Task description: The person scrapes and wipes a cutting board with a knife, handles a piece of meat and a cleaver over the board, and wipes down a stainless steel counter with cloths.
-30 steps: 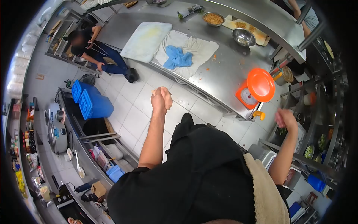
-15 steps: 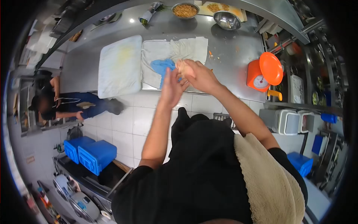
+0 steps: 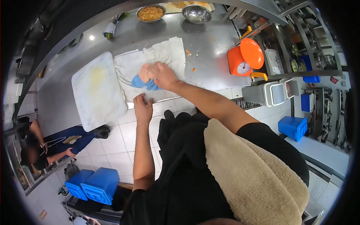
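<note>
Pink, soft-looking piece (image 3: 146,72), right here on the blue cloth (image 3: 144,84), and my right hand (image 3: 165,77) has its side gripped in curled fingers. Light, I'd say, limp and probably slippery, so it wants a broad hold round the middle; pinching a thin edge could tear it. White cloth (image 3: 174,50) underneath, on the counter (image 3: 210,60). Left hand (image 3: 143,110) holds nothing, fingers loosely bent near the front edge.

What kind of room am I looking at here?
Most likely a commercial kitchen: a long steel counter carries a large cutting board, an orange dial scale and metal bowls, one filled with shredded food.
</note>
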The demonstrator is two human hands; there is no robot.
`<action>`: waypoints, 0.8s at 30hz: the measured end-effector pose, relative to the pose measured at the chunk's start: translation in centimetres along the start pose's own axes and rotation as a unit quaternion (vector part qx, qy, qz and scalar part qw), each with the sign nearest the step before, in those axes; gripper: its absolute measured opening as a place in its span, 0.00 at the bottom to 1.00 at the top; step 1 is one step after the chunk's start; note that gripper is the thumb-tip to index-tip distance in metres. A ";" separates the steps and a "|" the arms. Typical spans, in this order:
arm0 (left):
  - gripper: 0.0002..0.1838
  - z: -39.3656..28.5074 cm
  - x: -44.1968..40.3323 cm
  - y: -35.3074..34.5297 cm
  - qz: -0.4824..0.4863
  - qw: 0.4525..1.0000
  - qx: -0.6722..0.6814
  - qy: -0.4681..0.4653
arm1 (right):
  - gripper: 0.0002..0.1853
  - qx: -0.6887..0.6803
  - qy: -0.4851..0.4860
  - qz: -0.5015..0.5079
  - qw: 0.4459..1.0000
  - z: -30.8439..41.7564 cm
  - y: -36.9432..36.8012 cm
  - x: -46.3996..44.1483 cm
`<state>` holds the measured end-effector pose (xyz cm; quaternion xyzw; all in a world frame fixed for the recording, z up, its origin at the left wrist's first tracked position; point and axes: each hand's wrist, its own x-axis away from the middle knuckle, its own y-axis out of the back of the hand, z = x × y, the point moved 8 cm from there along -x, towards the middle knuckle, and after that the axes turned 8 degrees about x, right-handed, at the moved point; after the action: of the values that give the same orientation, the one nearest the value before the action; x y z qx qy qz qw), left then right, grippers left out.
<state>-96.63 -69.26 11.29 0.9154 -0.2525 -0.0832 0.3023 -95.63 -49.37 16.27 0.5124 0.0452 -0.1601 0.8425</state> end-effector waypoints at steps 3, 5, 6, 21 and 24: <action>0.21 -0.4 0.1 0.1 -0.014 1.000 0.004 0.002 | 0.41 -0.077 -0.022 -0.125 0.989 -1.9 5.8 -1.1; 0.20 -0.6 0.4 0.3 -0.031 0.999 0.024 -0.001 | 0.39 -0.088 -0.045 -0.232 0.968 -4.6 11.4 -0.4; 0.20 -0.8 0.6 0.4 -0.043 0.999 0.028 0.013 | 0.38 -0.088 -0.063 -0.279 0.954 -6.6 14.7 0.1; 0.20 -14.6 -9.4 -12.2 0.017 0.991 0.134 0.000 | 0.40 0.192 -0.499 -0.003 0.845 -33.4 16.8 0.6; 0.22 -16.1 -12.4 -14.0 0.036 0.986 0.161 0.013 | 0.41 0.222 -0.494 0.025 0.840 -33.6 16.6 -0.5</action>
<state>-96.59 -45.01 15.82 0.9435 -0.2913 -0.0187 0.1569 -87.90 -12.72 14.61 0.5396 -0.4266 -0.3765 0.6206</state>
